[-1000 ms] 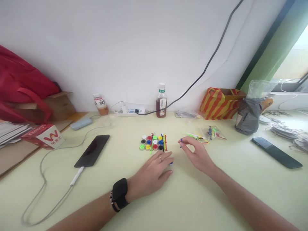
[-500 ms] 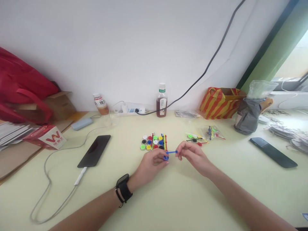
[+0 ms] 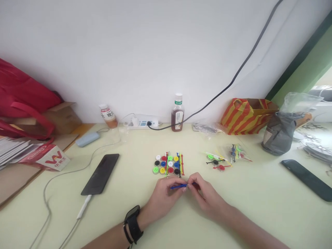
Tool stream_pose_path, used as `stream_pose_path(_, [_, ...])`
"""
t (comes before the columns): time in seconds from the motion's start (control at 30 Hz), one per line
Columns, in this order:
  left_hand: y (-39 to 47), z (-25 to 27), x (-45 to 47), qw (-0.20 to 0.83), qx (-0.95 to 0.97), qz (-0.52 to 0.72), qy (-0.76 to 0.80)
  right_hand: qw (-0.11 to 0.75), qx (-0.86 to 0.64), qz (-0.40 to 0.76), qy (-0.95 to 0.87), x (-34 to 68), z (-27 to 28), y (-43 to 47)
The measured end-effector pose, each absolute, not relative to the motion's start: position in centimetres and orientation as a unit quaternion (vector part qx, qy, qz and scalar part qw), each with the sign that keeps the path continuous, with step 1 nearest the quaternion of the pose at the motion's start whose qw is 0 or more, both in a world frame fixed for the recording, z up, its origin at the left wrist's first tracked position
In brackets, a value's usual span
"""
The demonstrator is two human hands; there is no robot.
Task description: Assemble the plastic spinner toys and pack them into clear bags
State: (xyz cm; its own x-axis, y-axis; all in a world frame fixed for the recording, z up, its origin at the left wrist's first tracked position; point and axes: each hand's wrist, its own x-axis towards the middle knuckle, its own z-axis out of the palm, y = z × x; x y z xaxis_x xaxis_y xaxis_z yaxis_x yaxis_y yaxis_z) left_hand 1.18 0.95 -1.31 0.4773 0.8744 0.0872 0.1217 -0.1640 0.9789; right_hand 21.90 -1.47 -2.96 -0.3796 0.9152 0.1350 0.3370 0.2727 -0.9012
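Note:
A slim blue plastic arrow [image 3: 178, 186] lies between my two hands, low over the table. My left hand [image 3: 167, 192] is closed in a pinch around it, thumb below and fingers above. My right hand [image 3: 204, 193] meets it at the fingertips, closed on the arrow's right part, which is mostly hidden. The blue round base seen earlier in the left fingers cannot be made out. Just beyond the hands stand rows of coloured round bases [image 3: 163, 164], with coloured arrows [image 3: 182, 164] laid among and beside them.
Loose arrows and bases [image 3: 218, 162] lie to the right, near a clear bag of parts [image 3: 238, 154]. One phone [image 3: 101, 174] is cabled at left; another phone [image 3: 306, 180] lies right. At the wall are a drink bottle [image 3: 177, 114], a power strip [image 3: 142, 122] and a striped bag [image 3: 246, 117].
My hands have come together and sit lower in view. The blue arrow, stretched between them before, now lies across the left fingers. The whole view has shifted slightly.

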Motion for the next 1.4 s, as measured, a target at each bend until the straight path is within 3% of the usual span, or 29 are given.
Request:
stream_pose_path(0.57, [0.9,-1.5,0.8,0.54,0.649,0.371,0.387,0.337,-0.493,0.345,-0.724,22.6,-3.3,-1.7])
stream_pose_path(1.4, [1.2,-1.2,1.3,0.516,0.699,0.386,0.311,0.381,-0.42,0.409,-0.715,23.5,-2.4,0.5])
